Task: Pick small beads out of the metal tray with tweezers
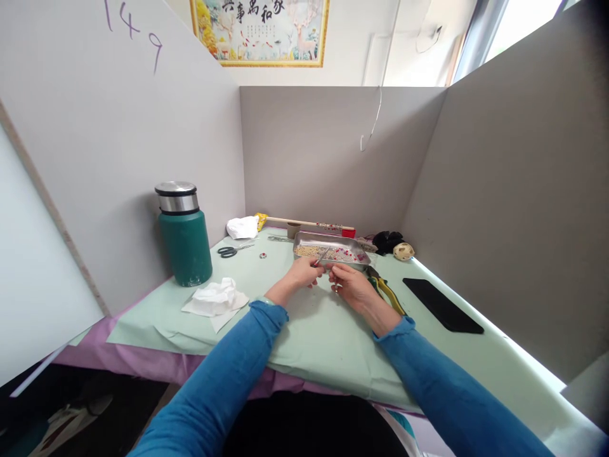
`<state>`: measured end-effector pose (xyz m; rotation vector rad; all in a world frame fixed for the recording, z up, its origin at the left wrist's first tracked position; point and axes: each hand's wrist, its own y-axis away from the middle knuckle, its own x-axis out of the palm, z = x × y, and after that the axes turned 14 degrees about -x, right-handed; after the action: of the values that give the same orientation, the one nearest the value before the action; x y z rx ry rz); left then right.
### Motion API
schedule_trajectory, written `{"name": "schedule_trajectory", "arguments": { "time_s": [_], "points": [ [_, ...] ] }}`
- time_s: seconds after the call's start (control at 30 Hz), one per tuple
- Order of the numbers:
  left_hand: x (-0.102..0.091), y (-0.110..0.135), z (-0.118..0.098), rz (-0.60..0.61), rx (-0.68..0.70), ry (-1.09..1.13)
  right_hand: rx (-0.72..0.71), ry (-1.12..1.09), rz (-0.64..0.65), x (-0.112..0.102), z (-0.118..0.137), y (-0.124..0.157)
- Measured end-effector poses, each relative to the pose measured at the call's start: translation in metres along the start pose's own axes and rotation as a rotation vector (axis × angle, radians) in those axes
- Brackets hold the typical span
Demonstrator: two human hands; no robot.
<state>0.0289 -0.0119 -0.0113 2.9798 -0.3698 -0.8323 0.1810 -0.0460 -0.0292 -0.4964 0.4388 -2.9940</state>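
My left hand (303, 273) is closed around a slim pointed metal tool (324, 254) that looks like tweezers, its tip angled up over the tray. Close beside it, my right hand (351, 284) has its fingers pinched together; whatever is between them is too small to make out. Just beyond both hands lies a shallow metal tray (318, 237) with tan beads (309, 252) on the left and red and pink beads (345, 255) on the right. Yellow-handled pliers (391, 296) rest by my right wrist.
A green bottle (185, 247) stands at left near crumpled tissue (216, 298). Black scissors (228, 251) lie behind it. A thin stick (304, 222) with beads lies along the back. A black flat slab (442, 304) is at right. Grey partitions (328, 146) enclose the table.
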Motion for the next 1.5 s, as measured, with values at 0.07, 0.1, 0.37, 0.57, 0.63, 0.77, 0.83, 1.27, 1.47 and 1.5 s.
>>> {"name": "schedule_trajectory", "arguments": {
  "time_s": [0.07,0.1,0.37,0.57,0.63,0.77,0.83,1.27,1.47,1.5],
  "points": [
    [0.002,0.002,-0.001,0.113,-0.034,0.165,-0.011,-0.022,-0.039,0.002,-0.005,-0.002],
    [0.003,0.003,-0.002,0.144,-0.056,0.230,-0.010,-0.047,-0.063,0.003,-0.007,-0.003],
    [-0.003,0.009,-0.001,0.436,-0.092,0.477,-0.022,-0.121,-0.111,0.001,-0.017,-0.010],
    [-0.002,0.010,-0.001,0.404,-0.019,0.462,-0.166,0.239,-0.171,0.000,-0.018,-0.010],
    [-0.001,0.009,-0.002,0.277,0.015,0.420,-0.320,0.424,-0.221,0.003,-0.017,-0.007],
    [0.006,0.002,0.002,0.005,0.140,0.152,-0.470,0.584,-0.058,0.014,-0.014,0.000],
    [0.012,-0.002,0.006,-0.110,0.257,-0.040,-0.423,0.640,-0.001,0.018,-0.014,0.002],
    [0.021,0.000,0.005,-0.117,0.399,-0.195,-0.275,0.393,-0.117,0.014,-0.025,-0.009],
    [0.005,0.004,-0.003,-0.092,0.298,0.267,-0.128,0.004,-0.100,0.001,-0.016,-0.009],
    [0.004,0.004,-0.003,-0.113,0.245,0.374,-0.096,-0.028,-0.041,-0.001,-0.013,-0.008]
  ]
}}
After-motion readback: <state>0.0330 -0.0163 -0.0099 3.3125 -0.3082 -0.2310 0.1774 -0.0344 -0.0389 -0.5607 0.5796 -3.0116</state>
